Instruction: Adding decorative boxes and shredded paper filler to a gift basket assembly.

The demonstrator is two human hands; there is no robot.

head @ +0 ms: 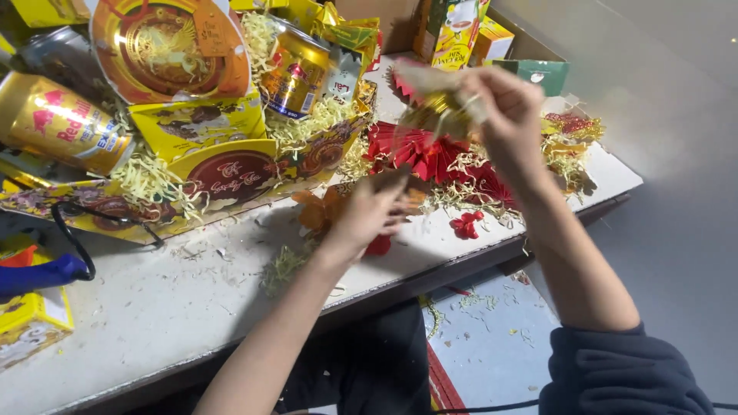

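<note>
Leftmost, we see a blue-handled tool (38,274) lying on the pale worktable (192,300), its black cord (77,230) looping up toward a decorated gift tray (177,184). Inside that tray a gold drinks can (58,123) lies on its side in pale shredded paper (150,178), a round gold plate-shaped card (169,48) stands tilted behind it, and a second gold can (296,71) leans among more shreds further along.

Next comes our left hand (369,211), low over the table just in front of the tray's right corner. It is blurred, its fingers curl loosely downward, and we cannot tell whether it grips anything; an orange paper flower (315,209) sits just beside it and a small red piece shows beneath the wrist.

Between the two hands, red folded paper fans (419,150) are spread on the table, touching strands of shredded paper.

Then our right hand (503,115) is raised above the fans, fingers pinched tight around a small gold ornament (438,107) with pale strands trailing from it; the ornament is held in the air, clear of the table. A small red paper bow (466,224) lies near the table's front edge below that forearm, whose dark sleeve (623,376) is pushed up.

Furthest right, a red and gold tinsel piece (569,127) rests near the table's corner, and yellow and green boxes (492,38) stand behind it.
</note>
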